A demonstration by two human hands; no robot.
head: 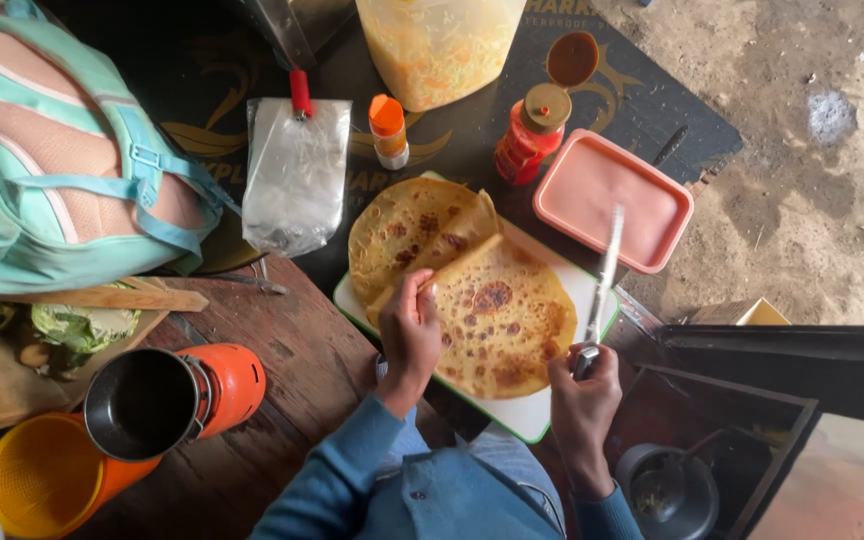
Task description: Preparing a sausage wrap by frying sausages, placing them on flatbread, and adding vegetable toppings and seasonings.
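Two round, brown-spotted flatbreads (472, 290) overlap on one white cutting board (527, 412) with a green rim. The left hand (410, 335) pinches the folded edge of the flatbreads between fingers and thumb. The right hand (584, 385) is closed around the handle of one long metal knife (607, 275), its blade reaching away over the board's right edge. Beyond the knife tip sits one pink rectangular lidded box (612, 200). Farther up stand a red bottle (527, 140) and a small orange-capped jar (388, 130), probably seasoning. Left of the left hand lies one orange cylindrical pot (172, 400).
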